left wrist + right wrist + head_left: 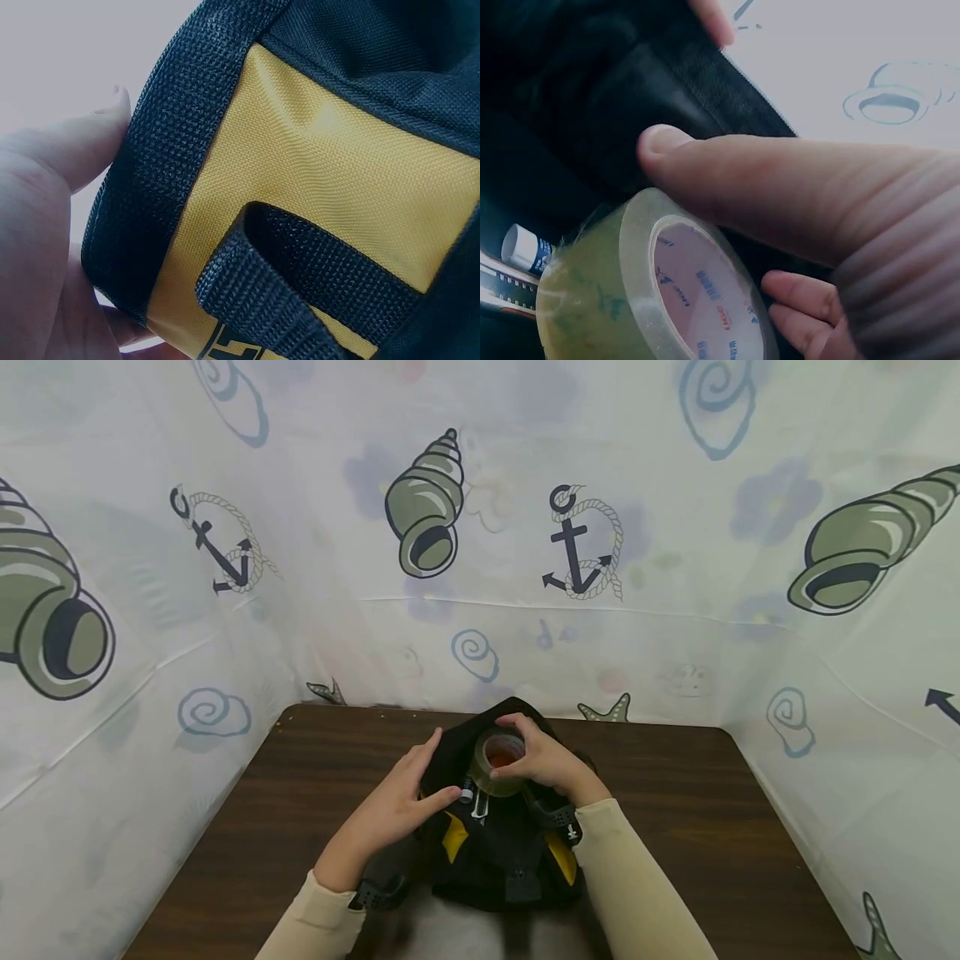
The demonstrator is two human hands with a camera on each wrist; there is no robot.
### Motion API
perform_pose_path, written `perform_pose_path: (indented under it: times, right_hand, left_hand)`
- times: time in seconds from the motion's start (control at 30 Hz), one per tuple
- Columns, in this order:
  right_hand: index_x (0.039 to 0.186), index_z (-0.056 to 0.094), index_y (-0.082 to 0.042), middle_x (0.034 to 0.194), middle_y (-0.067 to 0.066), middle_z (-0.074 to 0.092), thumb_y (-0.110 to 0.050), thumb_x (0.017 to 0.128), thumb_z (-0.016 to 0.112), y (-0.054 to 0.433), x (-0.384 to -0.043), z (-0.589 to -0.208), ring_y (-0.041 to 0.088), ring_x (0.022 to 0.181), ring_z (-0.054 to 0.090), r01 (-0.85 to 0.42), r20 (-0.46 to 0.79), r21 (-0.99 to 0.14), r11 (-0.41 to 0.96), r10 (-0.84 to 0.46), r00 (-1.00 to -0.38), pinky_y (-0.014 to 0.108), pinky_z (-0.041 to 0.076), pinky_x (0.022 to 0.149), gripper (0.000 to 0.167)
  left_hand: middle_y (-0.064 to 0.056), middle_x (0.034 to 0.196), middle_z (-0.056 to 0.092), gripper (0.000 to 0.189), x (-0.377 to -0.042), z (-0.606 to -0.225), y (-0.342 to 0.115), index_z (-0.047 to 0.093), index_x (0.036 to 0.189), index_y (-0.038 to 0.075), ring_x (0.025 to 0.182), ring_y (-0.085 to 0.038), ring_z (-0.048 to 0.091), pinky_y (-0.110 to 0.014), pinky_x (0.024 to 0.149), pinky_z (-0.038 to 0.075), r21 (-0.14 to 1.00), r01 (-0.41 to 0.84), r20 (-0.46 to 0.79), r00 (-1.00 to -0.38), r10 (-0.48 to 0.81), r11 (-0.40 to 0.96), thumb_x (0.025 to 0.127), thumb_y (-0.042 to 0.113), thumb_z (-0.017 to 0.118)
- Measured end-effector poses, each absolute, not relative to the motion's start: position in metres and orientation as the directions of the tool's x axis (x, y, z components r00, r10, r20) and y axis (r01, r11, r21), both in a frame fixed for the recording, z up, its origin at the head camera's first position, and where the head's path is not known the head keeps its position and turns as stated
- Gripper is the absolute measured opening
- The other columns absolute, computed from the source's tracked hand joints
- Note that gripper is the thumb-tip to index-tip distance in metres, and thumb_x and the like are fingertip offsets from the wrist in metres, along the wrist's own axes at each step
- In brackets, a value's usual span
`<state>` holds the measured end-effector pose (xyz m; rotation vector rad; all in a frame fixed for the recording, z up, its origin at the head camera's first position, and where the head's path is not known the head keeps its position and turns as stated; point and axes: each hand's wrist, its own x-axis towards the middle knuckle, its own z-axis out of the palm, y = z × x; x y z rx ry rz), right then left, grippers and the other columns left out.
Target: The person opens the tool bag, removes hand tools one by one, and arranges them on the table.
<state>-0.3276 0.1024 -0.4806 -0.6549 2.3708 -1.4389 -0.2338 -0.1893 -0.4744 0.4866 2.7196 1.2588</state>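
Observation:
A black bag with yellow side panels point(456, 837) stands on the table, its top opened. A roll of clear packing tape point(483, 779) lies in the opening, also large in the right wrist view point(592, 300). My right hand point(551, 764) is over the roll, its straight thumb point(742, 176) passing just above the tape; whether it touches is unclear. Two more fingers show beside the roll. My left hand point(393, 802) rests along the bag's left side with fingers stretched out; in the left wrist view, its thumb point(94, 142) lies at the black edge strip.
Beside the tape are a small white-capped tube point(525, 247) and a silver metal piece point(506, 289). A black webbing loop point(247, 277) sticks out from the bag's yellow panel. The brown wooden table point(675, 827) is enclosed by a shell-and-anchor patterned curtain point(510, 643).

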Motion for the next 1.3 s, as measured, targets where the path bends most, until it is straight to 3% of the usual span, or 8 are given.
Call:
perform_pose_path:
  times: [0.2, 0.53, 0.83, 1.07, 1.3]
  right_hand:
    - [0.166, 0.038, -0.022, 0.169, 0.01, 0.034, -0.023, 0.085, 0.097, 0.1, -0.329, -0.486, 0.035, 0.148, 0.046, -0.261, -0.017, -0.854, 0.451, -0.525, -0.851, 0.059, 0.044, 0.12, 0.1]
    - [0.168, 0.039, -0.017, 0.163, 0.011, 0.034, -0.013, 0.084, 0.096, 0.096, -0.328, -0.491, 0.033, 0.14, 0.048, -0.326, -0.022, -0.792, 0.517, -0.557, -0.83, 0.055, 0.048, 0.115, 0.101]
    - [0.17, 0.036, -0.02, 0.166, 0.013, 0.033, -0.016, 0.082, 0.098, 0.096, -0.328, -0.493, 0.034, 0.14, 0.049, -0.307, -0.049, -0.773, 0.556, -0.534, -0.844, 0.054, 0.049, 0.114, 0.108]
    - [0.17, 0.036, -0.023, 0.16, 0.013, 0.04, -0.008, 0.079, 0.098, 0.096, -0.328, -0.495, 0.034, 0.136, 0.053, -0.327, -0.037, -0.749, 0.577, -0.529, -0.848, 0.055, 0.052, 0.111, 0.111]
    - [0.168, 0.04, -0.022, 0.156, 0.01, 0.043, -0.012, 0.078, 0.1, 0.097, -0.322, -0.492, 0.033, 0.132, 0.054, -0.344, -0.011, -0.739, 0.58, -0.52, -0.854, 0.052, 0.053, 0.108, 0.109]
  left_hand:
    - [-0.012, 0.182, 0.021, 0.1, -0.234, -0.474, -0.19, 0.006, 0.177, 0.039, 0.166, -0.044, 0.026, -0.075, 0.125, 0.033, 0.754, 0.246, 0.039, -0.942, 0.333, 0.609, 0.102, 0.065, 0.068]
    - [-0.012, 0.181, 0.022, 0.1, -0.235, -0.475, -0.193, 0.006, 0.176, 0.041, 0.167, -0.043, 0.024, -0.074, 0.125, 0.033, 0.757, 0.251, 0.043, -0.94, 0.337, 0.604, 0.102, 0.065, 0.069]
    - [-0.012, 0.182, 0.019, 0.1, -0.236, -0.477, -0.194, 0.005, 0.176, 0.042, 0.168, -0.043, 0.021, -0.072, 0.124, 0.037, 0.764, 0.242, 0.033, -0.941, 0.338, 0.599, 0.102, 0.065, 0.068]
    - [-0.013, 0.183, 0.018, 0.1, -0.237, -0.478, -0.195, 0.005, 0.176, 0.041, 0.169, -0.043, 0.017, -0.075, 0.127, 0.028, 0.759, 0.243, 0.039, -0.943, 0.331, 0.604, 0.102, 0.064, 0.068]
    - [-0.01, 0.184, 0.013, 0.1, -0.236, -0.48, -0.194, 0.004, 0.176, 0.041, 0.171, -0.042, 0.011, -0.075, 0.128, 0.026, 0.767, 0.234, 0.029, -0.943, 0.333, 0.598, 0.102, 0.065, 0.067]
